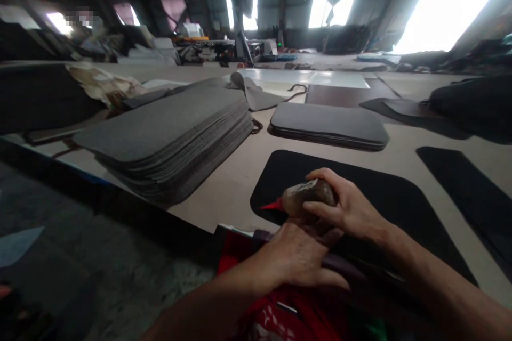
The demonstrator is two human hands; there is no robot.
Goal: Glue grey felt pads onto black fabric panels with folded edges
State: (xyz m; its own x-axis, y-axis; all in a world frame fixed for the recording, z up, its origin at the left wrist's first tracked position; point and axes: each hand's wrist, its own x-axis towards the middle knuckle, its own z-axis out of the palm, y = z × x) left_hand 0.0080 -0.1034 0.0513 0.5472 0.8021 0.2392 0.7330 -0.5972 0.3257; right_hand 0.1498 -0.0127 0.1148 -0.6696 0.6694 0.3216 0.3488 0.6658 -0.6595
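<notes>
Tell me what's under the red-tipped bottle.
The black sheet shows beneath the red tip; the left hand hides what lies below part of the bottle.

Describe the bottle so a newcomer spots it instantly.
On the long table, find the rounded black sheet at the near edge. Over it, the right hand holds a brown bottle, its pointed red nozzle unlike the flat grey stack behind it.

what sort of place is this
Probably a factory workshop: there's a long worktable, a thick stack of grey sheets, and a red-nozzled bottle in the right hand.
</notes>
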